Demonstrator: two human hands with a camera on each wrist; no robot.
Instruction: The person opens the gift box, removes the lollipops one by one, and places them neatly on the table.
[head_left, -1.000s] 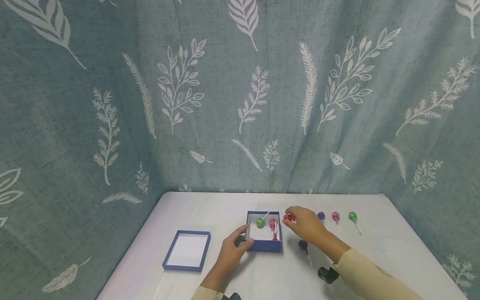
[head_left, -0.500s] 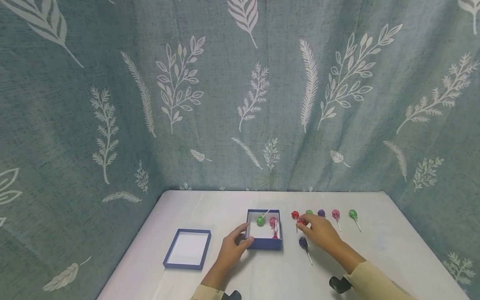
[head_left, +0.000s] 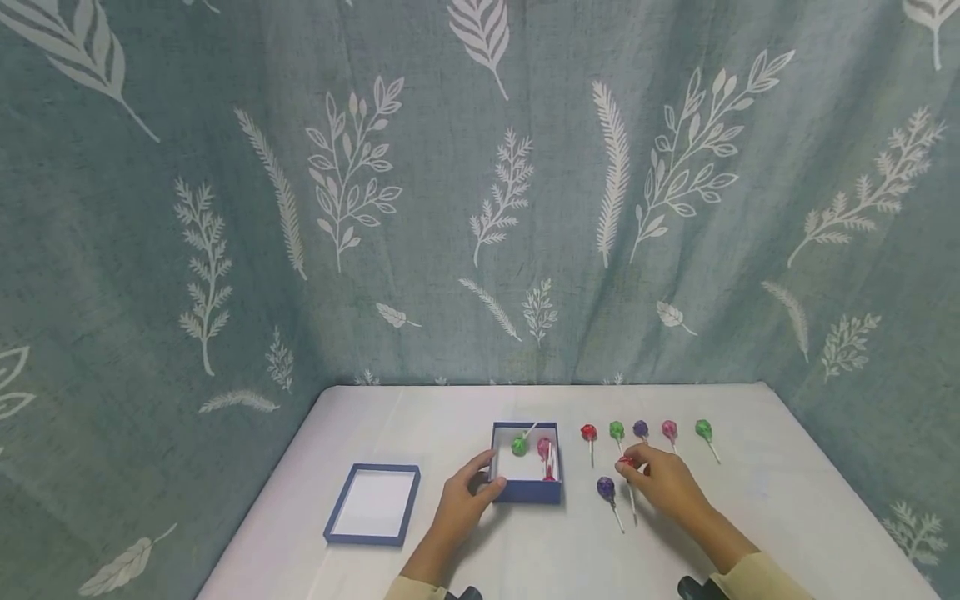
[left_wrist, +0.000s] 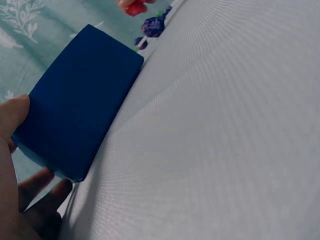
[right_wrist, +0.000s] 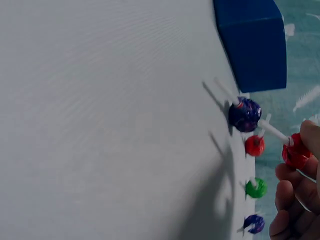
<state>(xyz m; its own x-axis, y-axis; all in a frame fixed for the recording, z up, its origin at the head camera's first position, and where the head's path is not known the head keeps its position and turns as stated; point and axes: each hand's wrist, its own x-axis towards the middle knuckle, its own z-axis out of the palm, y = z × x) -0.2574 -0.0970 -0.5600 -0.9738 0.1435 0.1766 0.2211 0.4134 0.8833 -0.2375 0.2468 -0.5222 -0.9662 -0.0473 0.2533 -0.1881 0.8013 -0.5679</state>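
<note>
My left hand (head_left: 463, 498) holds the near left corner of an open blue box (head_left: 527, 492), thumb at the front and fingers along the side. Inside lie a green lollipop (head_left: 519, 446), a pink one (head_left: 544, 448) and a red one (head_left: 550, 473) near the right wall. Between thumb and fingertips my right hand (head_left: 663, 482) pinches a red lollipop (right_wrist: 298, 151) by its wrapped head, the white stick pointing down toward the table. Just left of it lies a purple lollipop (head_left: 606, 488). In the left wrist view, the box's blue wall (left_wrist: 82, 100) hides its contents.
Behind my right hand, a row of lollipops runs from red (head_left: 588, 432) through green (head_left: 617, 430), purple (head_left: 641, 428) and pink (head_left: 670, 429) to green (head_left: 703, 429). The blue-rimmed box lid (head_left: 408, 500) lies left of my left hand. A leaf-patterned curtain (head_left: 435, 250) surrounds the white table (head_left: 772, 517).
From beside the box, my right hand has moved right and nearer to me with the red lollipop, uncovering the row behind. My left hand stays on the box.
</note>
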